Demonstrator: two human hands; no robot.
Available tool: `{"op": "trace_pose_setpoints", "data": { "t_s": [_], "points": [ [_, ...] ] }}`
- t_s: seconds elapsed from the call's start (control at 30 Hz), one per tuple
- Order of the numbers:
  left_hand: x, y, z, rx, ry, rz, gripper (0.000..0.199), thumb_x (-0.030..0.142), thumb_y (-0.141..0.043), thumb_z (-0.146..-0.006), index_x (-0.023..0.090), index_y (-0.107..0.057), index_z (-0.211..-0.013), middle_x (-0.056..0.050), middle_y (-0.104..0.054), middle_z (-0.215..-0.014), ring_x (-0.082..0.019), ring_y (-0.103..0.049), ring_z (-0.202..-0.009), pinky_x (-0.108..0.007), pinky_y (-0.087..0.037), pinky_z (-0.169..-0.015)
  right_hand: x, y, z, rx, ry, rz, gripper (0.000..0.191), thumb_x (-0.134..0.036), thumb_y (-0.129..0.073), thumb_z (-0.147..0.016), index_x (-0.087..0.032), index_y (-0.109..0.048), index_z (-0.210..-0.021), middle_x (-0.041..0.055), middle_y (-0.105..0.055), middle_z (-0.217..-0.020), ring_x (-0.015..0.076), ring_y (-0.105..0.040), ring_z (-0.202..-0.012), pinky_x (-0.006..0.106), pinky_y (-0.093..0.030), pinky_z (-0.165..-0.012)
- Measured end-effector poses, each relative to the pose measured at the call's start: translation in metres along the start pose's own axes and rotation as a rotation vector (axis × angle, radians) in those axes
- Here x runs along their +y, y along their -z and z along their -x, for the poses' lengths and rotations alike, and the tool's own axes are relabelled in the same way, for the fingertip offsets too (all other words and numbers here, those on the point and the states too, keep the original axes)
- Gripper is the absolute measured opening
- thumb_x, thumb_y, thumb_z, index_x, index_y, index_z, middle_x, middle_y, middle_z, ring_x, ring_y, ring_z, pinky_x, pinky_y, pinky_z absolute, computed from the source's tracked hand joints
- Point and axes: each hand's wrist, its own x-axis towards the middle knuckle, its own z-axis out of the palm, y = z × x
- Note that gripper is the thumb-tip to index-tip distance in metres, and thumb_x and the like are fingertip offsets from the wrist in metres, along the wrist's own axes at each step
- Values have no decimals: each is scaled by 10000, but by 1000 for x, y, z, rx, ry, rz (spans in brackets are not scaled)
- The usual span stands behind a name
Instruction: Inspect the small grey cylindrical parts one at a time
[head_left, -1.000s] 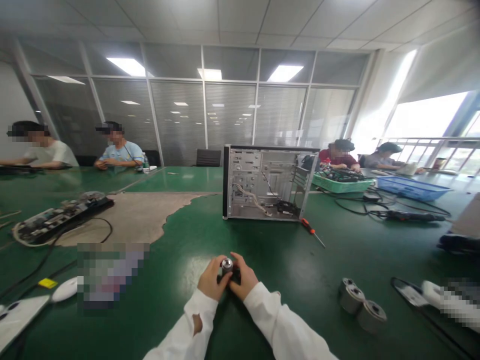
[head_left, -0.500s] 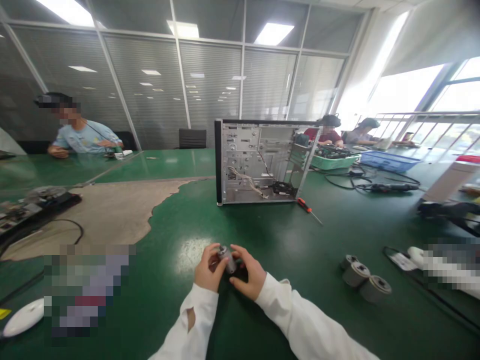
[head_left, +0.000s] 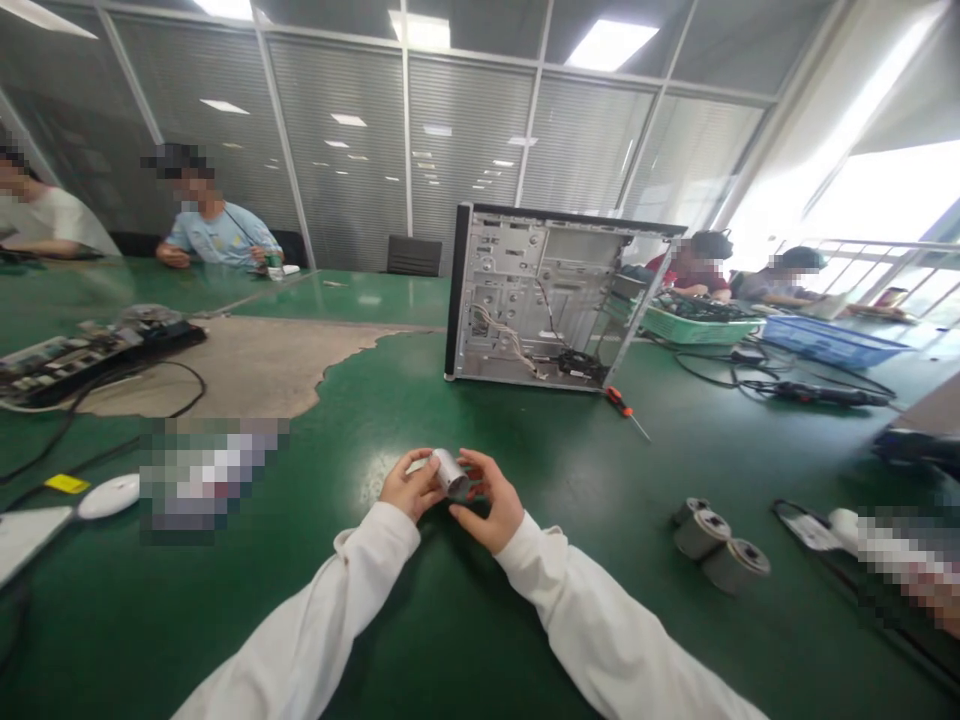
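A small silver cylindrical motor (head_left: 451, 474) is tilted between my two hands, just above the green table. My left hand (head_left: 409, 487) grips it from the left, with the thumb on its side. At its right side, the curled fingers of my right hand (head_left: 491, 502) rest against the motor, while the thumb is lower, near its bottom end. Three similar metal cylinders (head_left: 721, 548) stand close together on the table to the right. Beyond my hands is an opened computer case (head_left: 544, 300), with wires inside. A screwdriver (head_left: 619, 402) with a red and black handle lies by its corner.
A green basket (head_left: 701, 326) full of parts and a blue basket (head_left: 832, 342) are at the back right. A corded tool (head_left: 825, 394) lies before them. Circuit parts (head_left: 97, 350) and cables occupy the left, near torn table covering (head_left: 262, 365). Several people sit around.
The motor has been turned in my hands, so its shaft end no longer shows and its smooth side faces up. The head view has shifted left and down.
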Motion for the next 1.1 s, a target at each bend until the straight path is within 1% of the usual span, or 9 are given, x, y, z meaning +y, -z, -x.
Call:
{"op": "trace_pose_setpoints", "data": {
  "t_s": [0.13,0.3,0.47,0.53,0.63,0.73,0.87,1.0,1.1],
  "points": [
    [1,-3,3,-13,98,43,233,181,-631,-632,144,-460,-786,-28,-621,-614,-133,-605,-536,-233,-504,-496,-6,2,2,35,32,-10,600,-94,-544,-577,-204,-343,-1132,84,-455,-1074,139,-506,-761,246,-454,-575],
    [3,-7,7,-77,152,4,157,182,-597,-667,109,-503,-768,-39,-618,-598,-123,-594,-499,-209,-498,-447,-8,4,0,84,111,61,514,-93,-528,-576,-199,-429,-1069,62,-520,-965,103,-500,-604,239,-435,-532],
    [1,-11,9,-80,165,-97,175,238,-597,-668,108,-527,-763,-44,-621,-590,-122,-587,-477,-211,-493,-432,-11,5,-2,99,170,83,459,-90,-522,-570,-195,-476,-1014,54,-536,-970,106,-505,-623,221,-430,-518],
    [1,-11,9,-85,173,-129,195,263,-593,-671,108,-535,-773,-47,-622,-597,-126,-586,-471,-225,-497,-443,-11,6,-3,112,152,97,410,-111,-537,-584,-191,-495,-984,46,-556,-924,104,-493,-608,222,-428,-524],
    [0,-13,9,-91,208,-156,222,289,-577,-683,108,-540,-806,-49,-623,-616,-126,-586,-465,-249,-506,-475,-7,7,-3,159,86,127,364,-172,-579,-588,-177,-517,-947,29,-577,-787,104,-470,-561,232,-423,-518],
    [2,-14,10,-138,265,-140,279,343,-521,-719,95,-539,-844,-77,-630,-648,-144,-605,-524,-260,-512,-529,-1,9,-4,205,28,160,364,-221,-607,-573,-176,-536,-927,21,-572,-724,110,-462,-543,239,-414,-502],
    [4,-13,11,-218,296,-112,290,322,-532,-716,89,-535,-889,-98,-638,-680,-158,-615,-585,-263,-507,-581,-1,11,-5,208,12,192,356,-246,-617,-567,-192,-546,-912,22,-574,-729,116,-459,-549,246,-405,-500],
    [4,-12,12,-225,320,-81,279,300,-545,-710,83,-539,-886,-108,-639,-686,-162,-617,-597,-263,-498,-597,-7,11,-5,171,4,206,375,-241,-602,-583,-208,-523,-948,28,-570,-780,131,-472,-601,259,-412,-532],
    [6,-12,11,-223,374,-29,287,322,-478,-751,77,-532,-890,-124,-642,-720,-170,-623,-644,-260,-493,-624,-10,11,-4,154,-8,188,435,-231,-587,-598,-206,-476,-1018,42,-555,-859,145,-488,-677,263,-423,-561]
  ]
}}
